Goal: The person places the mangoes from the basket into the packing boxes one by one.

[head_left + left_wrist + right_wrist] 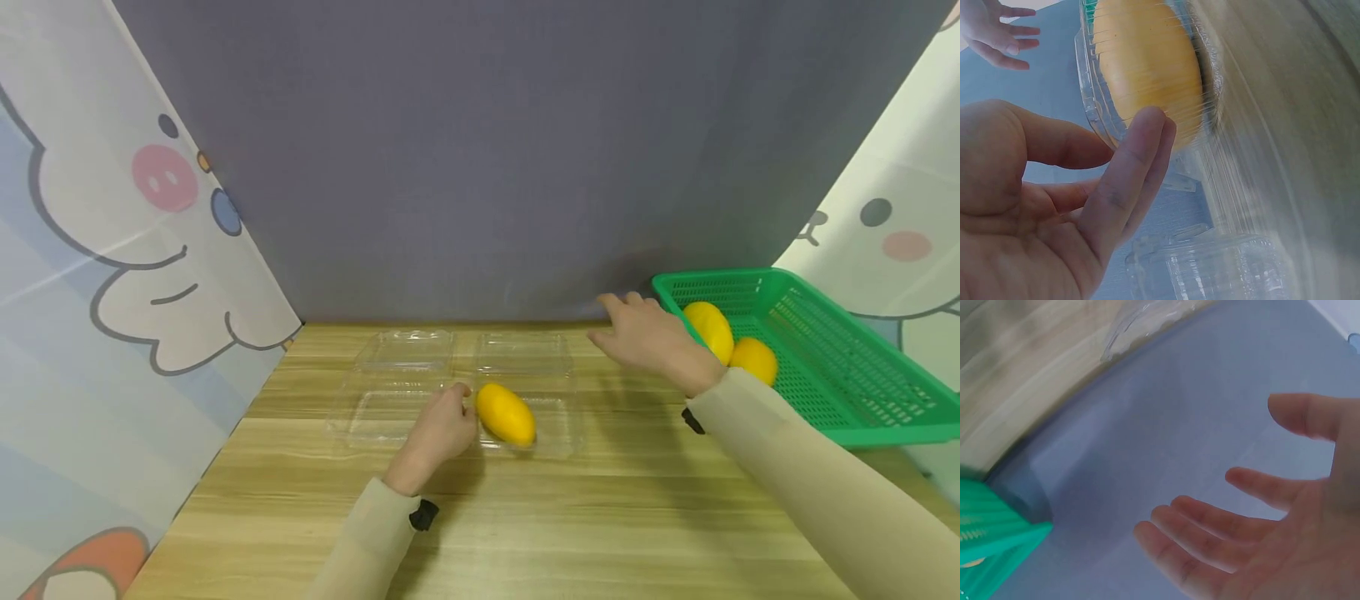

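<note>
Two clear hinged plastic boxes lie side by side on the table with their lids folded back. The right box (558, 425) holds a yellow mango (507, 414) in its left half, lying at a slant. My left hand (446, 423) is at this box's near left edge. In the left wrist view, its thumb and fingers (1125, 169) pinch the wall of the box beside the mango (1147, 69). My right hand (647, 333) hovers with spread fingers beside the green basket, holding nothing. The right wrist view shows that hand (1241, 544) with its palm bare.
The left plastic box (382, 417) shows no fruit. At the right stands the green basket (862, 325) with yellow mangoes (708, 329) at its left end, partly hidden by the right arm. A grey backdrop (480, 167) rises behind the table (570, 525).
</note>
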Demonstrator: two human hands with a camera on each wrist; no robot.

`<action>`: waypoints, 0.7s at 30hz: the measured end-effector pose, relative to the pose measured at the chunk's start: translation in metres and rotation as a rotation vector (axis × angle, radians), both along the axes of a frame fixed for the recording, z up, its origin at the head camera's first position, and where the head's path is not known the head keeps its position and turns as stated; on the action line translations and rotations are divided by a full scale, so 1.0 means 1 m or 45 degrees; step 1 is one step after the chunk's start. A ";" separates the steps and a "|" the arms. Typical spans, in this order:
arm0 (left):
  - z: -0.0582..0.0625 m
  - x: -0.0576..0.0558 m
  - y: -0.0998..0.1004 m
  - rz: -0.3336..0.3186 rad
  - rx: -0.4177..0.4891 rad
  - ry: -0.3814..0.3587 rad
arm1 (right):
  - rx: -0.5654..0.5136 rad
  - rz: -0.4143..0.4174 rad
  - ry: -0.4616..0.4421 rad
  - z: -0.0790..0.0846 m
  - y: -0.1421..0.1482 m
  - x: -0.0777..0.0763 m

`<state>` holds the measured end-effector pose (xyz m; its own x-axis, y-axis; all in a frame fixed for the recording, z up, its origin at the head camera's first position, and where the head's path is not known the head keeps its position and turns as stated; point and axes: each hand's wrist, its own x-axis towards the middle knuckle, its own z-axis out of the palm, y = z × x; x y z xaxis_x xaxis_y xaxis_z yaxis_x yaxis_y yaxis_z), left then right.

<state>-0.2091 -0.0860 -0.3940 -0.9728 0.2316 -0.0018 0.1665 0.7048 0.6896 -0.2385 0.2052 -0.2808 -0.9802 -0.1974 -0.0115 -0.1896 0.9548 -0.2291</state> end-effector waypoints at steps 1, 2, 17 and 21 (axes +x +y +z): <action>0.000 0.000 0.000 0.003 0.000 0.000 | -0.007 0.000 0.005 0.002 0.003 -0.002; 0.000 0.000 0.000 0.006 -0.002 0.001 | -0.014 0.000 0.010 0.003 0.006 -0.003; 0.001 0.004 0.000 -0.014 0.019 -0.004 | -0.072 -0.175 -0.064 0.013 0.057 -0.017; 0.002 0.004 0.001 -0.020 0.025 -0.006 | -0.069 -0.196 -0.075 0.011 0.075 -0.022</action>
